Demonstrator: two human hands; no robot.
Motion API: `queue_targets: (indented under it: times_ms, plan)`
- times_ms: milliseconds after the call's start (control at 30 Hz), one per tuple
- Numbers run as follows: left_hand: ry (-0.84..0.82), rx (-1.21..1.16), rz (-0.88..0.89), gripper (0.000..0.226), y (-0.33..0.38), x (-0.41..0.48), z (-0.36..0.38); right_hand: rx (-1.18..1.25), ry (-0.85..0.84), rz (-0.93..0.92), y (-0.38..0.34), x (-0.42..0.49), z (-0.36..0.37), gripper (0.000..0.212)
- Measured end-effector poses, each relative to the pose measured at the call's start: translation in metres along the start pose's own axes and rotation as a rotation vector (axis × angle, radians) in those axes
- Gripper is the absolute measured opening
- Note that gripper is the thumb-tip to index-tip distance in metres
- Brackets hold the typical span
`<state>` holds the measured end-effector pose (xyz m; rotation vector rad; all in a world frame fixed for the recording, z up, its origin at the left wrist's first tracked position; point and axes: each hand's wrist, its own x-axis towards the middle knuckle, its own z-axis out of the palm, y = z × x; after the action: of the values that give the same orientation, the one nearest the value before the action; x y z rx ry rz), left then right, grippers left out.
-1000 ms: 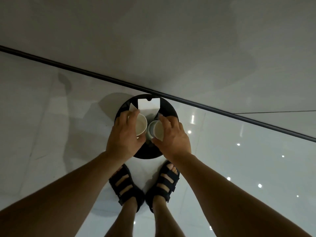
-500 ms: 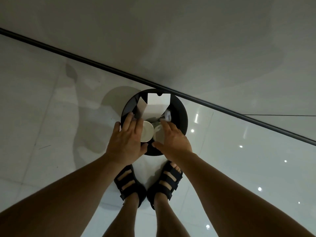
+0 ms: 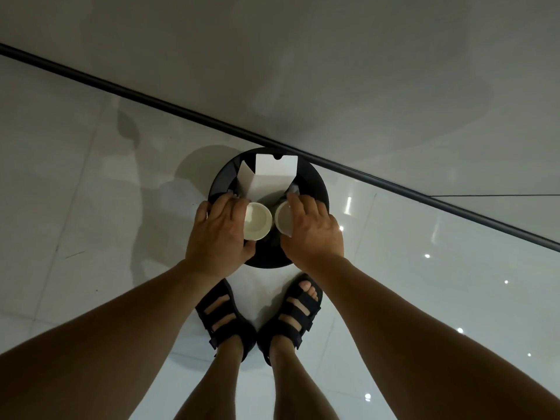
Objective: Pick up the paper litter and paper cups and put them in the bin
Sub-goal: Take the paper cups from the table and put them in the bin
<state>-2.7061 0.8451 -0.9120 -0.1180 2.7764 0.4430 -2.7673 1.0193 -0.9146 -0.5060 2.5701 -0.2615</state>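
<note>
Dim indoor light; ceiling lamps glint as white specks on the glossy pale tiled floor (image 3: 424, 268), wide-angle edges bowed.

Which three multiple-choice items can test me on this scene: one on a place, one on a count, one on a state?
1. Where are the paper cups? A. over the bin; B. on the floor; C. on a shelf.
2. How many cups show? A. one; B. two; C. four.
3. What does the left hand do? A. hangs idle; B. grips a cup; C. presses the wall.

Answers: 1 A, both cups lie within the black bin's outline. 2 B, one cup is in each hand, the right hand too. 3 B, its fingers curl round the cup.
</note>
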Motion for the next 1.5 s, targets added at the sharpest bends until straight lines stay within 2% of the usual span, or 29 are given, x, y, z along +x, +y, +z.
queue_targets:
  times_ms: [200,367,600,933,1233,1500]
  plan:
    - [-0.040,0.049,-0.039,0.093,0.006,-0.004,-0.011,0.061,-0.035,-0.015,0.004,-0.009,-0.012,0.094]
    - [-0.051,0.056,-0.080,0.095,0.011,-0.015,-0.052,0.123,-0.034,0.043,0.007,-0.029,-0.055,0.091]
    - [-0.042,0.034,-0.063,0.087,0.057,-0.049,-0.149,0.131,-0.072,0.126,0.001,-0.087,-0.145,0.082]
    - [-0.089,0.015,0.028,0.076,0.132,-0.121,-0.294,0.083,-0.096,0.211,-0.043,-0.213,-0.283,0.081]
    - [-0.125,0.129,0.315,0.073,0.207,-0.206,-0.374,0.143,0.085,0.515,-0.079,-0.405,-0.335,0.079]
    - [-0.225,0.297,0.694,0.075,0.325,-0.296,-0.376,0.317,0.302,0.909,-0.066,-0.604,-0.318,0.080]
